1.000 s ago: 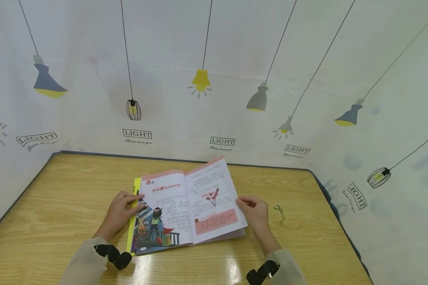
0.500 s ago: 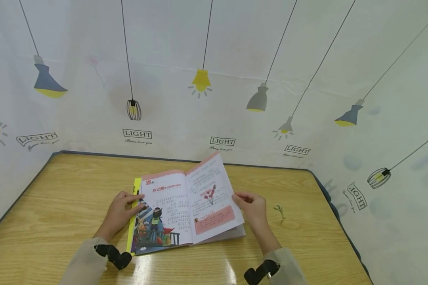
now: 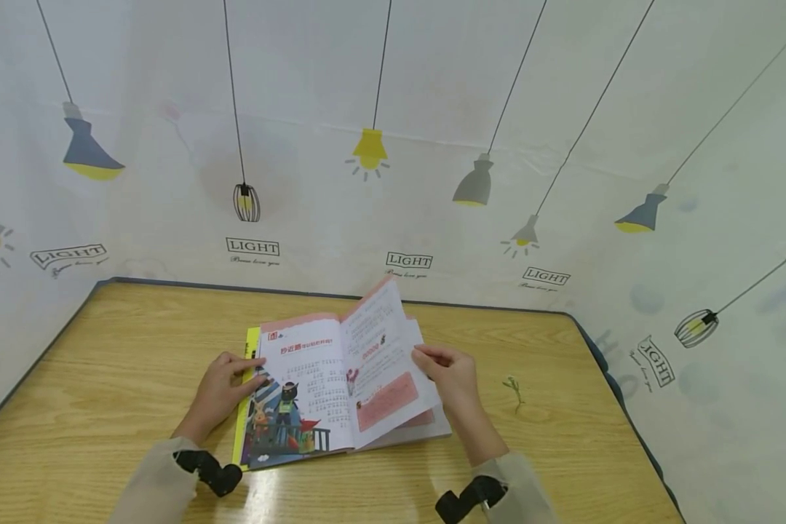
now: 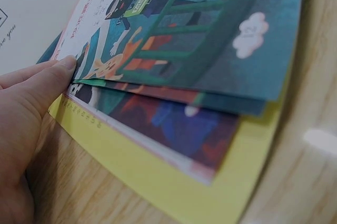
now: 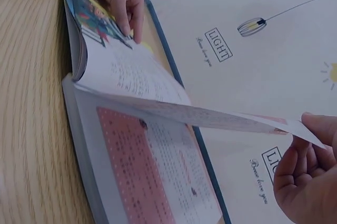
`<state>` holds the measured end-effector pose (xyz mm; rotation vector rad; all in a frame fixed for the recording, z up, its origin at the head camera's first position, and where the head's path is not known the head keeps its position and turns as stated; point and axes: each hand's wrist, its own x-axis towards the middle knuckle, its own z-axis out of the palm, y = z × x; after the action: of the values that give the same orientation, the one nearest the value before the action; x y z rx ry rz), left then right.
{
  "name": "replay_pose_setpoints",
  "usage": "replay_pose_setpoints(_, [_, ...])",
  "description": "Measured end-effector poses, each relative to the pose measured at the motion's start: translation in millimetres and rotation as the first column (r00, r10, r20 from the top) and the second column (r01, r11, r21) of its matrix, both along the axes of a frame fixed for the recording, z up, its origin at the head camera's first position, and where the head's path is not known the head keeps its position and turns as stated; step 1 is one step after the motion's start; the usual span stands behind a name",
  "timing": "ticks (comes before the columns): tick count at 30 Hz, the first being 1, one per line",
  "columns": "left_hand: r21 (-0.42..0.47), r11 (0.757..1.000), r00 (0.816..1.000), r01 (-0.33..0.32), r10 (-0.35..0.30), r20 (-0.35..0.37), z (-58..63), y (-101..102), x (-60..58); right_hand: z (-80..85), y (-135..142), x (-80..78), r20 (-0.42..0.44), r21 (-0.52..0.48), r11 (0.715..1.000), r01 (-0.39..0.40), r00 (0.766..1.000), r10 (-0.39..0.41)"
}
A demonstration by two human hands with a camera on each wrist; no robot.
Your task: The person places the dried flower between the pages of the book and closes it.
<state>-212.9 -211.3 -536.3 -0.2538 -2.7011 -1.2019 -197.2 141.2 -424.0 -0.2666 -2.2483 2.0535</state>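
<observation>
An open picture book (image 3: pixel 304 371) with a yellow back edge lies on the wooden table. On its left page my left hand (image 3: pixel 219 393) rests with extended fingers at the outer edge; the left wrist view shows the thumb (image 4: pixel 63 66) on that edge and a few page layers fanned below. My right hand (image 3: pixel 452 378) pinches the outer edge of a lifted right-hand page (image 3: pixel 380 364) between thumb and fingers. In the right wrist view this page (image 5: pixel 210 119) stands raised and tilted, apart from the page below (image 5: pixel 174 166), which has a pink text box.
A small green sprig (image 3: pixel 513 391) lies on the table (image 3: pixel 550 451) to the right of my right hand. A pale curtain (image 3: pixel 301 160) printed with lamps and the word LIGHT surrounds the far and side edges.
My right hand has moved left with the pinched page, which now leans further toward the left page. More of the page beneath shows. My left hand has stayed in place.
</observation>
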Motion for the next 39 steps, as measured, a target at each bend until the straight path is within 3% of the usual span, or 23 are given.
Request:
replay_pose_setpoints(26, [0.007, 1.0, 0.999, -0.021, 0.021, 0.04, -0.1, 0, -0.9, 14.7, -46, 2.8, -0.026, -0.195, 0.966, -0.168, 0.986, 0.166])
replay_pose_setpoints(39, [0.005, 1.0, 0.998, -0.012, 0.012, 0.06, 1.4, -1, -1.4, 10.8, -72, 0.8, -0.055, -0.176, 0.935, -0.306, 0.952, 0.301])
